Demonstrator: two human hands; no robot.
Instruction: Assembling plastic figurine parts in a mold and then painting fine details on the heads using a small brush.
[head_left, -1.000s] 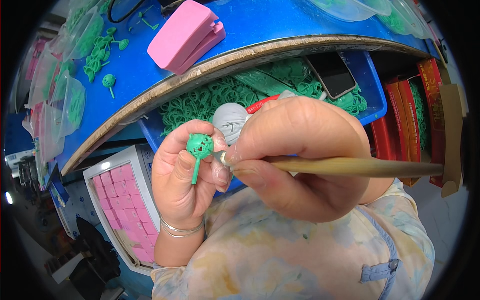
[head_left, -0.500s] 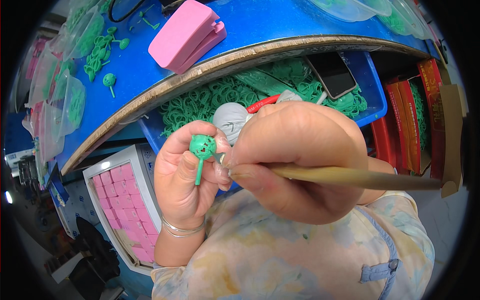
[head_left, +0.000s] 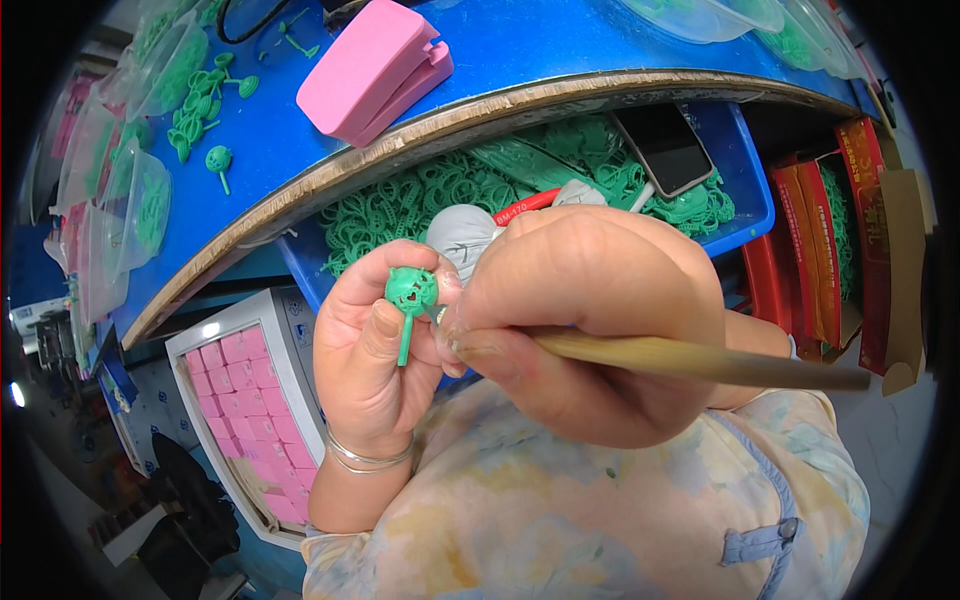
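- I lose the front of the stick inside the right fingers.
- Beyond those fingers, my view of the grey bundle is partly blocked.
- Farther past them, the top edge cuts off a clear bowl.

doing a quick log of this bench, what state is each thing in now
green ball-and-stem piece, held, stem attached
left hand, curled, holding that piece
wooden-handled tool, gripped, tip hard to make out
right hand, closed on the tool
phone, face up, screen dark
blue bin, filled with loose green pieces
pink block, resting on the blue tabletop
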